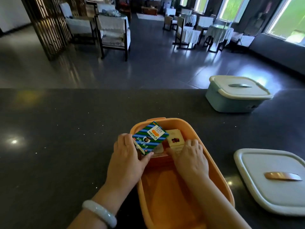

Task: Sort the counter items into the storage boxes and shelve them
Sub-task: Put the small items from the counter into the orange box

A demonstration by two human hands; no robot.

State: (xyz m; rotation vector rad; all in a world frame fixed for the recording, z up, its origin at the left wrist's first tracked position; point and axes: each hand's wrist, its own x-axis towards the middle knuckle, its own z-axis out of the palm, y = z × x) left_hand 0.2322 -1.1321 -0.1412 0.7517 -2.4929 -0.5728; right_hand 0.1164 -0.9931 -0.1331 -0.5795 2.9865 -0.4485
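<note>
Dark speckled worktop carries an orange box. Left hand fingers clamp a striped packet over its rim; right hand fingers, spread, press a cream packet inside.

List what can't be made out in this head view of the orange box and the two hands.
- Right hand fingertips: tucked down among the packets, so any grip is hidden.
- Items under the striped packet and beige packet: covered by them and both hands.
- Blue box contents: lid closed.
- Orange box near end: cut off by the bottom edge.
- Print on the packets: too small and blurred.
- Left hand grips the striped packet.
</note>
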